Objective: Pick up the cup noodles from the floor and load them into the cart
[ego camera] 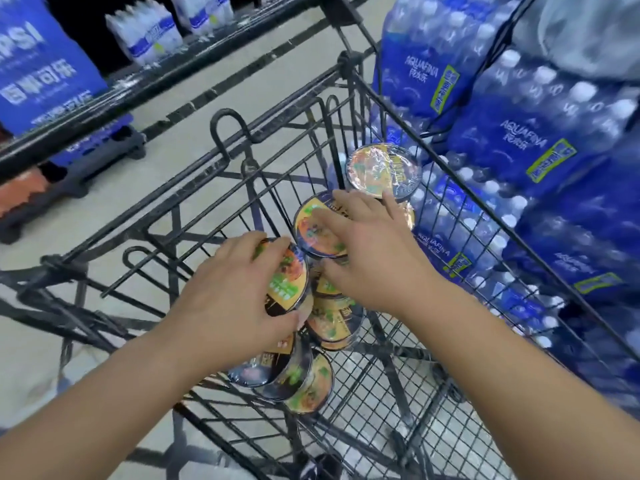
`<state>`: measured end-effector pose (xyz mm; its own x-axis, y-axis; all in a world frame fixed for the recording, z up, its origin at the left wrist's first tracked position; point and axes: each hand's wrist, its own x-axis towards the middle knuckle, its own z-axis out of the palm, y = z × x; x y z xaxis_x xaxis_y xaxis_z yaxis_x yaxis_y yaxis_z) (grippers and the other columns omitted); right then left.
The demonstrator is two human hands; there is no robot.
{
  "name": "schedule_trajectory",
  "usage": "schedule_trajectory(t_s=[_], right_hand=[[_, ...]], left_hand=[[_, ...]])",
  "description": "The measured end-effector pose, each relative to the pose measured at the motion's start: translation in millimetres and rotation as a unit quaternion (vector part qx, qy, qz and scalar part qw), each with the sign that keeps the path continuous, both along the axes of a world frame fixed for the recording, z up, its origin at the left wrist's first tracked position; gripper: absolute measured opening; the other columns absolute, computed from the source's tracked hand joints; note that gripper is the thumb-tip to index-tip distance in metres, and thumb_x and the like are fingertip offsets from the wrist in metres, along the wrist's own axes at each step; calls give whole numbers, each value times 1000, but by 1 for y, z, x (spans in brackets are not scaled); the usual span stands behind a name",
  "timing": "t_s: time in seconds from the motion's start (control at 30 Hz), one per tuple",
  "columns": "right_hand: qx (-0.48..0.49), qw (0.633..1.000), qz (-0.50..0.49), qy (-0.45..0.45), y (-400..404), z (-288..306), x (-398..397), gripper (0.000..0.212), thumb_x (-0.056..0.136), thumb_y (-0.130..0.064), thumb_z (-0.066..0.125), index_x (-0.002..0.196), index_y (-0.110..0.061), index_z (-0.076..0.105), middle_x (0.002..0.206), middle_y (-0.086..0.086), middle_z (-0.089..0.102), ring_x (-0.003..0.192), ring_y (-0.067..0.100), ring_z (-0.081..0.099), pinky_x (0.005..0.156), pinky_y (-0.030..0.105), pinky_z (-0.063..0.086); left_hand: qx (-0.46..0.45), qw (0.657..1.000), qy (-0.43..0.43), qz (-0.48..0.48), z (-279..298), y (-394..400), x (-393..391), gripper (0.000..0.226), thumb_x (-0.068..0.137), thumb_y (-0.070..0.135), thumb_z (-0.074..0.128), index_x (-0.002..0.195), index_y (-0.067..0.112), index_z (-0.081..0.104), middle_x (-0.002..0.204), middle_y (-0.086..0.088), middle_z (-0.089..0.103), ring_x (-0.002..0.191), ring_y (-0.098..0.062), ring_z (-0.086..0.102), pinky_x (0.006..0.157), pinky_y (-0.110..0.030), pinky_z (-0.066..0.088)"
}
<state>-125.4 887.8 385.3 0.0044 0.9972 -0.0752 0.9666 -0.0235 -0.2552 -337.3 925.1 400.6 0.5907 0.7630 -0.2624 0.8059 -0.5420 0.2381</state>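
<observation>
Several cup noodles with orange and black foil lids lie inside the black wire cart [221,157]. My left hand [232,292] is shut on one cup noodle [289,275], fingers over its lid and thumb below its rim. My right hand [370,251] rests spread over the lid of a second cup [313,226], thumb down beside it. Another cup [382,169] stands upright further in, near the cart's right wall. More cups [332,320] lie tilted beneath my hands, and a few more cups [304,386] lean on the mesh floor closer to me.
Shrink-wrapped packs of blue Aquafina water bottles [519,133] are stacked along the cart's right side. A dark shelf rail [104,98] with more water packs and a blue Pepsi sign [38,71] runs at the upper left. Pale floor shows through the mesh.
</observation>
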Motion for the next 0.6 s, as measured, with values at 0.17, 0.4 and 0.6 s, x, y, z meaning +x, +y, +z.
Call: schedule_trajectory(t_s=[0.17,0.4,0.6], right_hand=[[62,993,-64,82,-54,11,21,72,91,-49,57,159,-32,39,163,4,36,152,25,30,130,53,8],[101,964,-197,145,-192,18,54,69,94,-45,63,158,-37,37,162,-2,34,153,18,29,127,56,21],[130,882,-430,143,-379,11,94,68,92,-52,65,155,-37,44,162,-8,33,148,20,36,119,54,36]], left_hand=[[-33,998,45,-2,6,2,3,114,63,91,31,163,38,16,165,1,23,151,-20,21,120,-43,33],[-23,999,-46,3,34,-33,28,92,69,79,54,151,39,43,159,-3,37,142,-34,42,112,-58,41],[-30,953,-187,-238,56,-155,164,77,78,66,53,150,40,45,156,9,37,144,-26,38,118,-49,30]])
